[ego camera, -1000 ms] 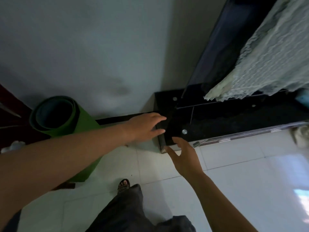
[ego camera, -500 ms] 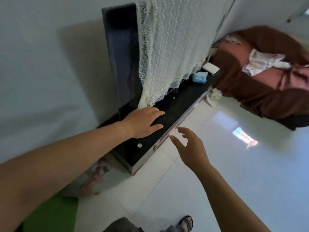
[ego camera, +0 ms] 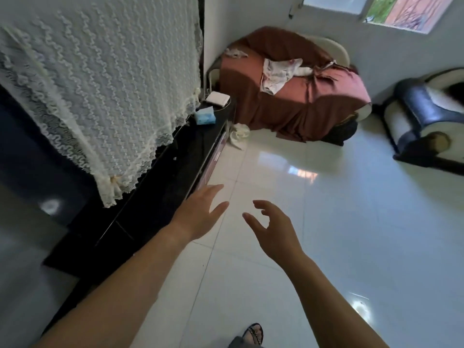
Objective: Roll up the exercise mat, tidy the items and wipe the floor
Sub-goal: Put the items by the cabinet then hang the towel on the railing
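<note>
A: While looking along the long low black glossy cabinet (ego camera: pixel 160 197), where to find the left hand (ego camera: pixel 200 212)?

B: Just beside its front edge, at the near end, above the white glossy tiled floor (ego camera: pixel 326 222). Palm down, fingers straight, thumb spread. Holding nothing. Touching the edge or not: cannot tell.

A: And the right hand (ego camera: pixel 273 229)?

B: Further out from the cabinet, over the same floor, near the left hand but apart from it. Fingers loosely curved, thumb out, released, grasping nothing.

A: On top of the cabinet?

B: At the far end, a light blue tissue box (ego camera: pixel 205 116), and just behind it a flat white box (ego camera: pixel 217 98). Along the back, a dark screen (ego camera: pixel 30 146), draped with a cream lace cloth (ego camera: pixel 100 91).

A: Anything lying on the floor?

B: Yes, a crumpled white cloth (ego camera: pixel 239 133), right at the far front corner of the cabinet. Beyond that far end, a sofa under a brown cover (ego camera: pixel 296 96), with pale crumpled cloths on the seat. Well apart from the cabinet, across the floor, a black and cream armchair (ego camera: pixel 426 116). Near end, at the bottom of the view, a foot in a dark sandal (ego camera: pixel 253 334).
</note>
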Demonstrator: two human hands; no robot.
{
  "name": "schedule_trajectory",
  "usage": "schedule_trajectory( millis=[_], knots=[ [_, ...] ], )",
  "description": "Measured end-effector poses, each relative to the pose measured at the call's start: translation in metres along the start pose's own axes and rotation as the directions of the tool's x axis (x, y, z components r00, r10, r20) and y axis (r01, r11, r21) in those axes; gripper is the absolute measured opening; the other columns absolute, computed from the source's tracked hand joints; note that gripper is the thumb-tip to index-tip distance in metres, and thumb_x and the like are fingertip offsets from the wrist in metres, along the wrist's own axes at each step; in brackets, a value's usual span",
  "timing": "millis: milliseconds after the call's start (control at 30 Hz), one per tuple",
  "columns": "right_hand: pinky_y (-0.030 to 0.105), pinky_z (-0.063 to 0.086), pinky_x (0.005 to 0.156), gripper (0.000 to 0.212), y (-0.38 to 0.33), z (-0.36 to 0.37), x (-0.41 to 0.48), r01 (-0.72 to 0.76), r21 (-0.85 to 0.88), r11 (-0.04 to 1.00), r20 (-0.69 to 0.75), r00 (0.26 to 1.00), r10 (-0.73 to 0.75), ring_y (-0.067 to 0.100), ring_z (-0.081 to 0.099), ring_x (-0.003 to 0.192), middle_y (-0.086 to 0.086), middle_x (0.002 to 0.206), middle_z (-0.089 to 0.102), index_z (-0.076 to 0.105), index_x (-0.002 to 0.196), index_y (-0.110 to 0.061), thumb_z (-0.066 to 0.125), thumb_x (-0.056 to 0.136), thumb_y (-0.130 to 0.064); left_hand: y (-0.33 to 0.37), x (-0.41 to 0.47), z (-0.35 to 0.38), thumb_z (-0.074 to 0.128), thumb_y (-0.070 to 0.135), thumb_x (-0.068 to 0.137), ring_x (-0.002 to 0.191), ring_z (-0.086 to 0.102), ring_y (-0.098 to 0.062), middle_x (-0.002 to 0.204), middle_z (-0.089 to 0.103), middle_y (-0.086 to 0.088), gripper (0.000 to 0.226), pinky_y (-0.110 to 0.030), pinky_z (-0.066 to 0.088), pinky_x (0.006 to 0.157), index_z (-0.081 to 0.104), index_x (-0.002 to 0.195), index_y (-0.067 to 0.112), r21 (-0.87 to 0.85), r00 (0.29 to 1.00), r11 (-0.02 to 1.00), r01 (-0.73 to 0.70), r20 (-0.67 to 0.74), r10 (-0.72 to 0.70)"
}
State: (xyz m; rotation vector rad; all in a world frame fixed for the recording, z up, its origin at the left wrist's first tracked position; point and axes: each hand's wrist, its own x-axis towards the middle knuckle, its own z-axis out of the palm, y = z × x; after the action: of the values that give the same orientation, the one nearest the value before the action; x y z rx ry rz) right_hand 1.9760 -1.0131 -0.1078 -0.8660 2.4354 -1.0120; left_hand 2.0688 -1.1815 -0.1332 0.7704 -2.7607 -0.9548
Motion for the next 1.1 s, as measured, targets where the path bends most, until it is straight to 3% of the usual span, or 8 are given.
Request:
schedule_trajectory(
  millis=[100,600,867,1100],
  knots=[
    [0.03,0.042,0.102,0.052,0.031,-0.03,0.016,-0.031,0.017,0.999,-0.011,0.999,0.031,0.007,0.048,0.12,-0.011,0.133,0.051,0.048,0.13,-0.025,0.057,0.085,-0.05,0.027,0.031,0.012,0.039,0.05,0.094,0.135,0.033,-0.012,0.147,0.034,0.009,0.054,-0.039,0.037,0.107,0.031,0.143,0.028,0.067,0.997,0.995,-0.068,0.041,0.065],
    [0.017,0.034,0.095,0.05,0.148,-0.113,0.083,-0.148,0.042,0.988,0.004,0.989,0.148,0.005,0.046,0.121,-0.012,0.132,0.051,0.048,0.13,-0.024,0.057,0.087,-0.048,0.109,0.14,0.081,0.041,0.047,0.095,0.137,0.028,-0.008,0.15,0.031,0.01,0.054,-0.028,0.026,0.112,0.029,0.145,0.029,0.162,0.973,0.978,-0.134,0.209,0.099],
    [0.02,0.035,0.094,0.051,0.137,-0.107,0.16,-0.146,0.019,0.989,0.107,0.984,0.143,0.008,0.047,0.12,-0.01,0.133,0.051,0.047,0.131,-0.024,0.055,0.088,-0.049,0.098,0.198,0.071,0.04,0.048,0.095,0.138,0.028,-0.009,0.151,0.029,0.009,0.055,-0.026,0.025,0.109,0.027,0.146,0.029,0.171,0.968,0.98,-0.104,0.243,0.06],
    [0.022,0.037,0.092,0.05,0.098,-0.08,0.291,-0.107,0.0,0.994,0.155,0.982,0.106,0.009,0.049,0.119,-0.009,0.131,0.053,0.049,0.129,-0.024,0.055,0.087,-0.051,0.03,0.293,0.03,0.041,0.048,0.095,0.135,0.033,-0.011,0.149,0.032,0.009,0.053,-0.036,0.034,0.109,0.031,0.143,0.028,0.096,0.985,0.993,0.064,0.154,-0.078]
  ],
)
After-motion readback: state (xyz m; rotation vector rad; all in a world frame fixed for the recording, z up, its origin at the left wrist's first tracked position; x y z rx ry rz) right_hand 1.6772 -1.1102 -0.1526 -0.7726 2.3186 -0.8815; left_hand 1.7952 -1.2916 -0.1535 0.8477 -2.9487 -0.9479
